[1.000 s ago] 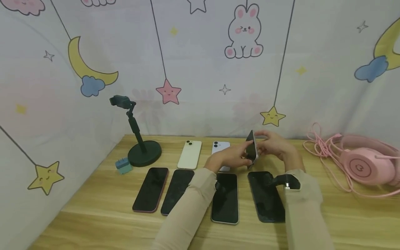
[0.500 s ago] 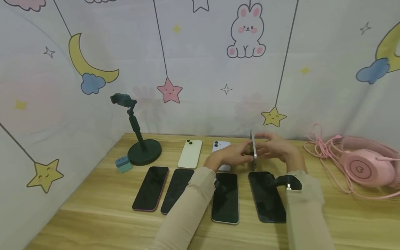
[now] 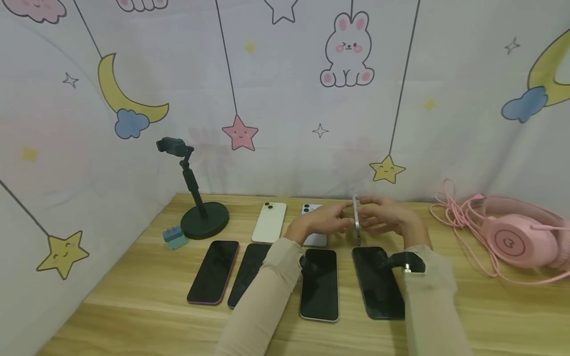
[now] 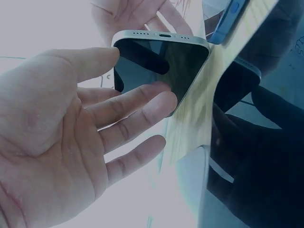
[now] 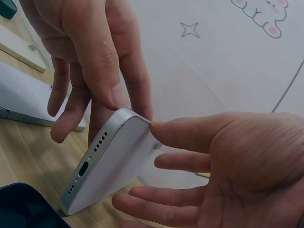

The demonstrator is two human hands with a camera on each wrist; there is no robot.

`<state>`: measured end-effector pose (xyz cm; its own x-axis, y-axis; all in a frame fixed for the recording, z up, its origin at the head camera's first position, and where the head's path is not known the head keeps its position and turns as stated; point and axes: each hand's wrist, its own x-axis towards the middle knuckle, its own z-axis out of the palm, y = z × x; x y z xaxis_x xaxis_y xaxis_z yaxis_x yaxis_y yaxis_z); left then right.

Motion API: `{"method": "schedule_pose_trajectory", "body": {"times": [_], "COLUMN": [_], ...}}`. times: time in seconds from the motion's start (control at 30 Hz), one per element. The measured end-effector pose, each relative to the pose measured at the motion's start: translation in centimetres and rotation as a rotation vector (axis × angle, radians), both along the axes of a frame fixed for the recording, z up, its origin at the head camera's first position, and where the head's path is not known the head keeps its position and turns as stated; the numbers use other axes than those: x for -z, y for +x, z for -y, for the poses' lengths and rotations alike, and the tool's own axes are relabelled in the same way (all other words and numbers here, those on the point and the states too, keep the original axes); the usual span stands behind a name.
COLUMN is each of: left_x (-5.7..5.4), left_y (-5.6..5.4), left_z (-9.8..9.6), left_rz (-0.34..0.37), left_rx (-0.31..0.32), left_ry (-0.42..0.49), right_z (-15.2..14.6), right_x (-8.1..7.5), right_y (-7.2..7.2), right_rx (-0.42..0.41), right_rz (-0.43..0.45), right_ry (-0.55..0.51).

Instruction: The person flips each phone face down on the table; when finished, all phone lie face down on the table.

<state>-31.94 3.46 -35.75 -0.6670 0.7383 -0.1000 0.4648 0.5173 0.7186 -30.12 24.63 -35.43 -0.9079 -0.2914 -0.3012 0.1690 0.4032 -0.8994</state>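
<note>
A silver-edged smartphone (image 3: 356,217) stands upright on its long side, seen nearly edge-on in the head view. My left hand (image 3: 327,218) holds it from the screen side, thumb at the upper edge and fingers spread before the dark screen. From the back side my right hand (image 3: 389,216) holds it, its thumb (image 5: 183,133) at the upper edge and the other fingers extended along the pale back. The phone's charging port (image 5: 83,169) shows in the right wrist view, its lower corner close over the table. A pale lilac phone (image 3: 315,241) lies partly hidden under my left hand.
A cream phone (image 3: 269,222) lies face down at the back. Several dark-screened phones, including one (image 3: 319,284) between my forearms, form a front row. At left stand a black phone stand (image 3: 205,220) and a small teal plug (image 3: 175,237); pink headphones (image 3: 512,240) lie right.
The phone between my hands has turned from showing its dark screen to nearly edge-on. Both hands stay with it, shifting slightly; the other phones lie still.
</note>
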Motion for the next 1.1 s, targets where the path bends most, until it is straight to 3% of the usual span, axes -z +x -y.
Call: {"method": "schedule_pose_trajectory", "body": {"times": [0.3,0.53,0.83,1.1], "left_x": [-0.5,-0.6,-0.4,0.0], "left_y": [-0.3,-0.5,-0.4,-0.7], "left_z": [0.7,1.0,1.2,1.0], "left_rz": [-0.074,-0.086,-0.095,-0.110], "left_rx": [-0.001,0.001,0.011,0.022], "left_ry": [-0.046,-0.020,-0.042,-0.041], "right_z": [0.7,0.7,0.5,-0.2], "right_x": [0.3,-0.2,0.8,0.6], "right_y": [-0.2,-0.2,0.0,0.1], "right_rx": [-0.047,-0.025,-0.023,-0.021], "right_rz": [0.025,0.026,0.027,0.039], "right_ry": [0.009,0.046,0.055,0.052]}}
